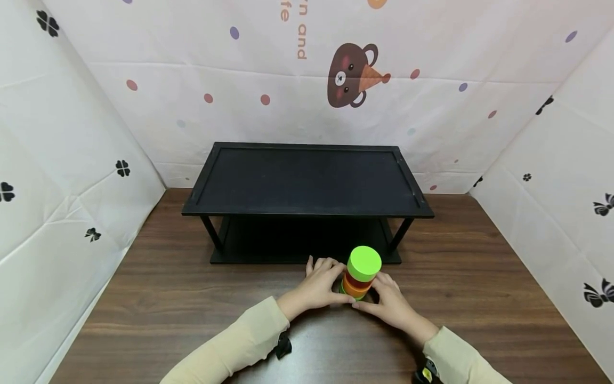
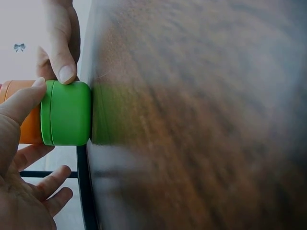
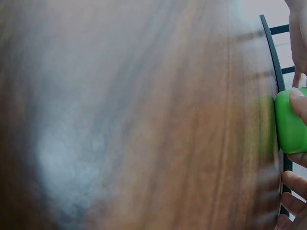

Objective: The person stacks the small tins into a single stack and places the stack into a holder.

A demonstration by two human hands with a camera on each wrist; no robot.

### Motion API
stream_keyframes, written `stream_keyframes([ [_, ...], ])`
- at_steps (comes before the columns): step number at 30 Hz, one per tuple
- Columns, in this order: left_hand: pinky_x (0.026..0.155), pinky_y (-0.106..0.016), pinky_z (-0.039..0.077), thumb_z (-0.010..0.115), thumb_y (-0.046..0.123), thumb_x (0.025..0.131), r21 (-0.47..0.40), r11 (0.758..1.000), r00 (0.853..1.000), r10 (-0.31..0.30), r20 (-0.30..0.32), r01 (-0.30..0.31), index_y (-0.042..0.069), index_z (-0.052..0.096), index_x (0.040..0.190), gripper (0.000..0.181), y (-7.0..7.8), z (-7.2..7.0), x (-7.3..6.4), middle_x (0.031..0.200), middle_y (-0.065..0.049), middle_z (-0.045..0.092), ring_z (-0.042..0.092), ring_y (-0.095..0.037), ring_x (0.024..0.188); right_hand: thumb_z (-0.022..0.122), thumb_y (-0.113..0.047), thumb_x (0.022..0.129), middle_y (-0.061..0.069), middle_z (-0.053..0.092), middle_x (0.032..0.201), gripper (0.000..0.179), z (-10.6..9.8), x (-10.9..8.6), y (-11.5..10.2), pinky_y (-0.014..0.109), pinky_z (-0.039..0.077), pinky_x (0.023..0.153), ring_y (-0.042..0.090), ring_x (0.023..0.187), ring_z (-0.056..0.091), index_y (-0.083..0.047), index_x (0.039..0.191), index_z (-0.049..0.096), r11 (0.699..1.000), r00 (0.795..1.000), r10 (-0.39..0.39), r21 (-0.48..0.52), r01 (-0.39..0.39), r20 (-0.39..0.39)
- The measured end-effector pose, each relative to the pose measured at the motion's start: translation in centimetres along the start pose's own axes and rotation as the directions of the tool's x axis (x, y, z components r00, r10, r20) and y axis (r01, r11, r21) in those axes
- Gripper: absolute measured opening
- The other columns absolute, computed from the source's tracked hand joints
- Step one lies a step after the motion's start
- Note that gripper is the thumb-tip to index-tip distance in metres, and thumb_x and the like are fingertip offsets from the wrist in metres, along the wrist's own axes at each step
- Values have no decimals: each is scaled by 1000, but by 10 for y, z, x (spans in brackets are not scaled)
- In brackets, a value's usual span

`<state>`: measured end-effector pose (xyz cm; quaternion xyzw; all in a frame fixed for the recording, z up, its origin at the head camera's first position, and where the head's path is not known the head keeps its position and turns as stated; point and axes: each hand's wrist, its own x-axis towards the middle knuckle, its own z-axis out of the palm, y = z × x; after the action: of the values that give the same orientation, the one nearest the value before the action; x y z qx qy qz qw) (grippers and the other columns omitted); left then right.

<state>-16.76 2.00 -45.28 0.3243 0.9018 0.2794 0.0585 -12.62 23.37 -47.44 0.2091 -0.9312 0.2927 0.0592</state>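
Observation:
A stack of small round tubs stands upright on the wooden table, right of centre in the head view. Its light green top tub (image 1: pixel 364 261) is the widest-looking part; a red tub (image 1: pixel 360 283) and an orange tub (image 1: pixel 355 289) show beneath. At the base, a green tub (image 2: pixel 69 115) sits against the tabletop. My left hand (image 1: pixel 322 285) grips the stack low from the left, thumb across the orange-green joint, other fingers behind. From the right, my right hand (image 1: pixel 394 305) holds it with the thumb on the bottom green tub. Both thumbs nearly meet in front.
Just behind the hands is a black two-tier shelf (image 1: pixel 307 178), its lower board (image 1: pixel 288 240) close to the table. White printed cloth (image 1: pixel 268 122) hangs behind and along both sides. Brown wooden tabletop (image 1: pixel 168 288) extends around the shelf.

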Motion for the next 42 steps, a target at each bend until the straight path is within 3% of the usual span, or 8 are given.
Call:
stream_keyframes([
  [20,105,-70,15,78,48,74,11,1000,1000,9,22,-9,18,56,128,66,0,-1,3,123,-6,53,42,-27,122,80,-29,74,13,58,125,51,-1,1,1,64,37,90,36,115,50,-11,118,62,1000,1000,-3,-1,3,-5],
  [32,105,-70,14,78,48,74,18,1000,998,-18,54,17,17,58,128,65,-1,0,3,125,-6,52,41,-28,124,80,-31,74,13,58,127,53,-3,3,0,64,36,93,37,118,50,-12,120,62,1000,1000,9,12,-9,22],
  [42,105,-70,13,79,48,72,12,1000,999,-14,45,14,18,60,124,63,0,-1,2,126,-6,51,40,-28,124,83,-29,71,13,57,125,51,-3,1,0,65,35,93,37,118,48,-12,116,64,999,1000,-6,42,6,2],
])
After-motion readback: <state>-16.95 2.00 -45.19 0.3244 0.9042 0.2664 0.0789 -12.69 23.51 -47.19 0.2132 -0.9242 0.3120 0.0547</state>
